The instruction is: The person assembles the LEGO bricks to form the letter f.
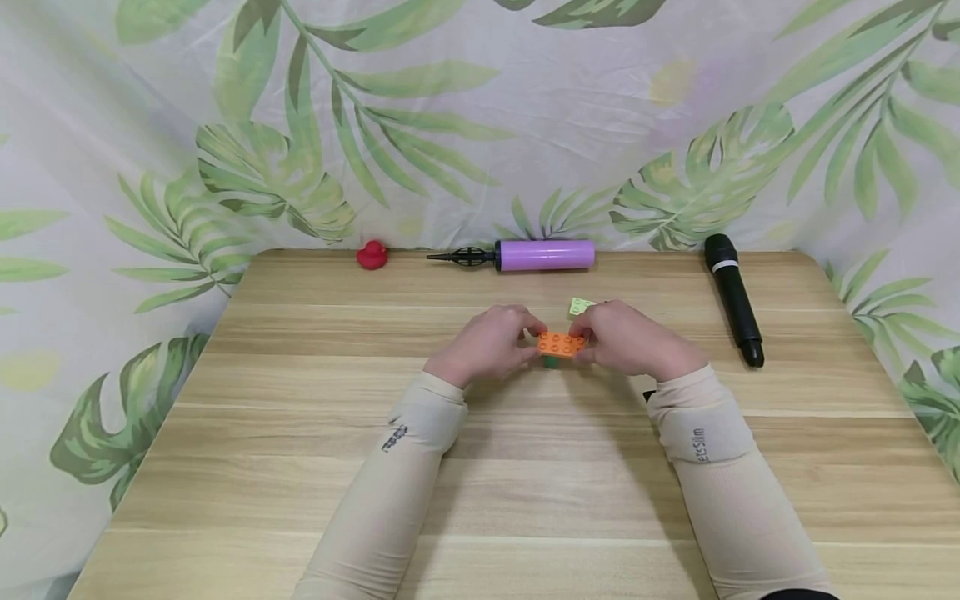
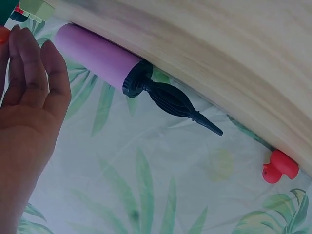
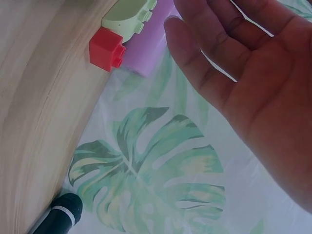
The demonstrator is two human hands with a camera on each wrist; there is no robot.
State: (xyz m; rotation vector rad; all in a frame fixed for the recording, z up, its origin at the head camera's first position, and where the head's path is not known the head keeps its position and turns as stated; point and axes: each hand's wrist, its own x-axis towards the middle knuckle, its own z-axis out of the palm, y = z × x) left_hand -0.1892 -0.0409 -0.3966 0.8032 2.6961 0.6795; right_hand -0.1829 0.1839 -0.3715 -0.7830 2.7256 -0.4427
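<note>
An orange building brick (image 1: 561,344) with studs on top lies between my two hands in the head view. My left hand (image 1: 491,343) pinches its left end, and my right hand (image 1: 633,337) pinches the right end. Just below the orange brick, part of a green brick (image 1: 551,362) shows; the rest of it is hidden. Behind my right fingertips sits a light green brick (image 1: 581,307), partly covered by that hand. The right wrist view shows a red brick (image 3: 106,48) against the light green one.
Along the table's back edge are a red rubber duck (image 1: 372,255) and a purple hand pump (image 1: 546,255) with a black nozzle. A black microphone (image 1: 735,300) lies at the right. Something small and black (image 1: 649,396) peeks out beside my right sleeve.
</note>
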